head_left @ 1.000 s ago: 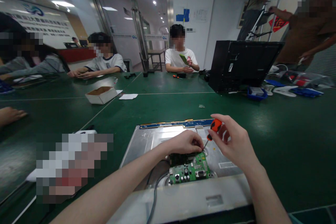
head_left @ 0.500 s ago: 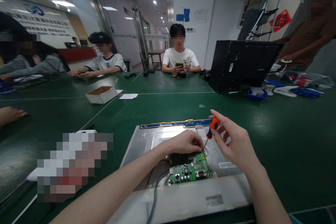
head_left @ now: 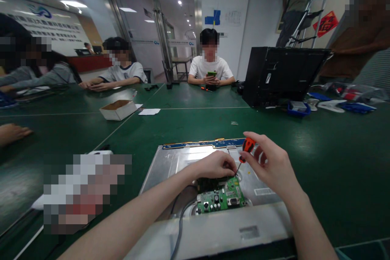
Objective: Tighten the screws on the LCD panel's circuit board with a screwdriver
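Note:
A screwdriver (head_left: 248,144) with an orange and black handle is held in the fingers of my right hand (head_left: 272,160). Its thin shaft slants down to the left, and the tip is at the far corner of a green circuit board (head_left: 224,197). Beside that tip, my left hand (head_left: 217,164) has its fingers pinched together at the board's edge; whatever is between them is hidden. The board lies on the silver metal back of a display panel (head_left: 265,178), with a blue circuit strip (head_left: 195,144) along the far edge. A grey cable (head_left: 180,227) runs from the board toward me.
A white box (head_left: 118,110) and a paper sheet (head_left: 149,111) lie farther back on the green table. At the right back stands a black monitor housing (head_left: 283,75), with a blue tray (head_left: 298,108) before it. A blurred white object (head_left: 97,170) is left. Several people are around.
The screwdriver handle has turned slightly in my right fingers, and my thumb and index finger have shifted a little. My left hand stays where it was.

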The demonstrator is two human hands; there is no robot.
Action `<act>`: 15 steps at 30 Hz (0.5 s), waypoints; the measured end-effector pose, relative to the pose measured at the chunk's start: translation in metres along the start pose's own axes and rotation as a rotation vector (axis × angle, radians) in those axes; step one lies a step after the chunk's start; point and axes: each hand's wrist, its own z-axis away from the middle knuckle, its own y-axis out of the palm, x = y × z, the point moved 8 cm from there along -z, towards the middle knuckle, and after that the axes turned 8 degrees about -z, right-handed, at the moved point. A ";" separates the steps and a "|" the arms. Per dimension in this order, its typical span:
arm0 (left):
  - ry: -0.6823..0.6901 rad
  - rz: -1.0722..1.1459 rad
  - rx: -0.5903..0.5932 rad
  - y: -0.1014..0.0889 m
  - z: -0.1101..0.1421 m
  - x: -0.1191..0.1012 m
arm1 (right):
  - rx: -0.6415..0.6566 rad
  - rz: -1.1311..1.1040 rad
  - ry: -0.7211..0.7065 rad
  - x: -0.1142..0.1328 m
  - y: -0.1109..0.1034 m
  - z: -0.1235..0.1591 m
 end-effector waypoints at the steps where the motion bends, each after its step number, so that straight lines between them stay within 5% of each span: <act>1: 0.000 0.001 -0.001 0.000 0.000 0.000 | 0.010 -0.008 0.003 0.001 0.001 0.000; 15: 0.023 -0.023 0.003 -0.001 -0.001 -0.001 | 0.027 -0.016 0.021 -0.004 0.004 0.002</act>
